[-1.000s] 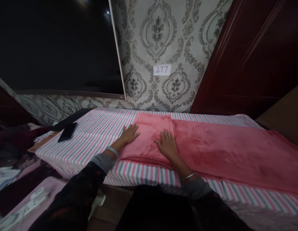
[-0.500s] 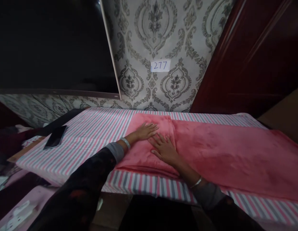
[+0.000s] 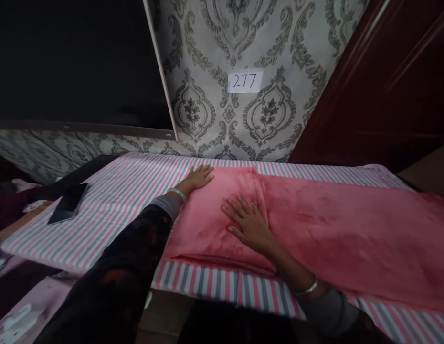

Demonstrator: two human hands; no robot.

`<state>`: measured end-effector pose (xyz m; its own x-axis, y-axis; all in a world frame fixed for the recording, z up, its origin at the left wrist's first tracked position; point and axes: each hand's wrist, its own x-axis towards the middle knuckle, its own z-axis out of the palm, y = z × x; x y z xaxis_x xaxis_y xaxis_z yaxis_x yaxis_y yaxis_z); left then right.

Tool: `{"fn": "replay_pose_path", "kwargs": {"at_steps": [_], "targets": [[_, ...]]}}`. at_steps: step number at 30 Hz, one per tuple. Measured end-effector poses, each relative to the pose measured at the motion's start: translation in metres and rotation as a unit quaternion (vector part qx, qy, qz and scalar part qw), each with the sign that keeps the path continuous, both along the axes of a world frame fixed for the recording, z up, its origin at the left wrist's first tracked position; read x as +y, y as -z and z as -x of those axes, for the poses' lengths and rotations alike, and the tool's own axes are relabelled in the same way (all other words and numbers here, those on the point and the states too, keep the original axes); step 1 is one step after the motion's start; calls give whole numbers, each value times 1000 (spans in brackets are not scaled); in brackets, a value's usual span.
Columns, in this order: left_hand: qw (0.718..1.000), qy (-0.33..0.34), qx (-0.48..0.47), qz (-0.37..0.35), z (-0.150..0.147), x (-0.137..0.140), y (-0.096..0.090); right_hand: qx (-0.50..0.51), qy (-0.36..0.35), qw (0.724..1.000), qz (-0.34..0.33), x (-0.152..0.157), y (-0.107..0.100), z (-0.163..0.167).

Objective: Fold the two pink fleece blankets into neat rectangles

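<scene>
A pink plush blanket (image 3: 343, 229) lies lengthwise on a striped cloth (image 3: 118, 205), its left end folded over into a thicker, squarish part. My left hand (image 3: 198, 177) rests flat at the far left corner of that folded part, fingers stretched toward the right. On the middle of the fold, near its right-hand edge, my right hand (image 3: 249, 224) lies palm down with fingers spread. Neither hand grips the fabric. The blanket's right end runs toward the picture's right edge.
A black phone (image 3: 68, 203) lies on the striped cloth at the left. Behind stand a large dark screen (image 3: 79, 67) and a patterned wall with a paper marked 277 (image 3: 245, 81). A dark red wooden panel (image 3: 372, 95) rises at the right. A white power strip (image 3: 21, 322) is at lower left.
My left hand has slid left and away from me, from the middle of the fold to its far left corner. My right hand stays on the fold. The camera view has shifted slightly.
</scene>
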<state>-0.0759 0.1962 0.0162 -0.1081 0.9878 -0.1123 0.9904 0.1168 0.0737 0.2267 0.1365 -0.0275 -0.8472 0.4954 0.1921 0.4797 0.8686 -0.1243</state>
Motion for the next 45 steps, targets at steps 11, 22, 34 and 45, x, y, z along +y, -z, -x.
{"fn": "replay_pose_path", "kwargs": {"at_steps": [11,22,34,45], "targets": [[999,6,-6,-51,-52,-11,-1,16,205,978,18,107,-46,63],[992,-110,4,-66,-38,-15,15,-14,237,971,-2,117,-4,60],[988,148,-24,-35,-53,15,9,16,229,973,-7,118,-1,62],[999,-31,26,7,4,-11,-1,12,224,974,23,117,-3,59]]}}
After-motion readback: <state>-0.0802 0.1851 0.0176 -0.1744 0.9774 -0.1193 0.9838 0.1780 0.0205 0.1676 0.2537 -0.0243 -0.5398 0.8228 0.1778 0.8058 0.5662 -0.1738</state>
